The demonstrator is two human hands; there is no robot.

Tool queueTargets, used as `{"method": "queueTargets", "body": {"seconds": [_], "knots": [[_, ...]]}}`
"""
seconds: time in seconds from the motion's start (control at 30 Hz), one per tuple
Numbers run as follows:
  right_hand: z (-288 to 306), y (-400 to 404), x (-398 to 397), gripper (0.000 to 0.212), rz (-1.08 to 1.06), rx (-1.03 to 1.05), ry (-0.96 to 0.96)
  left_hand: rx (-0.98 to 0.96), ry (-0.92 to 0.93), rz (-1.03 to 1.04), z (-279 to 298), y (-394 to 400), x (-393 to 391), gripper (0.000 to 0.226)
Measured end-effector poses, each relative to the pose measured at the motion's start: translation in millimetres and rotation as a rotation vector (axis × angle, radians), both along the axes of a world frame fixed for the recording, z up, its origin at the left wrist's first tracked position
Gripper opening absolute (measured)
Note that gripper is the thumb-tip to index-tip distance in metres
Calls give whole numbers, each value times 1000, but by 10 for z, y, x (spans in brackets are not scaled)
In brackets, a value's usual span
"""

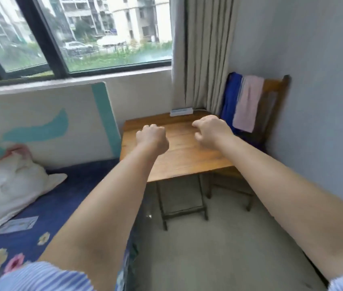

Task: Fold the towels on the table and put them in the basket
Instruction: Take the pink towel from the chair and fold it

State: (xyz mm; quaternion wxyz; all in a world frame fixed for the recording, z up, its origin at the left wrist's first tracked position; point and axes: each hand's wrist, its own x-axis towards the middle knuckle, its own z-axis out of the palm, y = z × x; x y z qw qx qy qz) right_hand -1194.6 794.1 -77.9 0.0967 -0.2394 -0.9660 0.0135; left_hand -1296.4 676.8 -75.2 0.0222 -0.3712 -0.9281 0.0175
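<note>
Both arms outstretched over wooden table [179, 162]. Left hand [152, 138] balled into fist, holding nothing. Right hand [212, 131] loosely curled, empty. Blue towel [230, 97], pink towel [247, 103] draped on chair [275, 89], far right.

A blue towel [231, 97] and a pink towel [247, 103] hang beside a brown wooden counter [183, 156]; the sleeves [46, 278] are blue-and-white striped.

Both arms stretched forward, bare forearms.
Left hand [152, 136] in a closed fist; right hand [211, 130] fingers loosely curled, holding nothing.
</note>
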Motion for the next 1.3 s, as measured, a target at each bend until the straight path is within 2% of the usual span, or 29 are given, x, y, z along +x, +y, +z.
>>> {"method": "queueTargets", "body": {"seconds": [0.17, 0.4, 0.63, 0.8, 0.87, 1.0, 1.23, 1.3], "knots": [[54, 1276, 395, 37, -108, 7, 38, 25, -19, -158, -40, 1389, 280, 31], [-13, 2493, 401, 36, -236, -62, 7, 18, -4, -290, -23, 2606, 233, 29], [-57, 3513, 42, 39, -325, -74, 45, 66, -6, -342, -32, 3644, -380, 24], [-31, 4240, -345, 40, -433, -134, 85, 16, -36, -379, -53, 4456, -937, 8], [-29, 4576, -539, 38, -472, -158, 117, 5, -47, -395, -86, 4886, -1179, 10], [-74, 4989, -723, 30, -510, -221, 140, 5, -79, -420, -211, 5427, -1472, 30], [-420, 5989, -1028, 29, -554, -335, 152, -41, -207, -455, -526, 6439, -1798, 17], [-511, 6320, -1136, 30, -555, -369, 157, -39, -244, -436, -639, 6708, -1879, 21]]}}
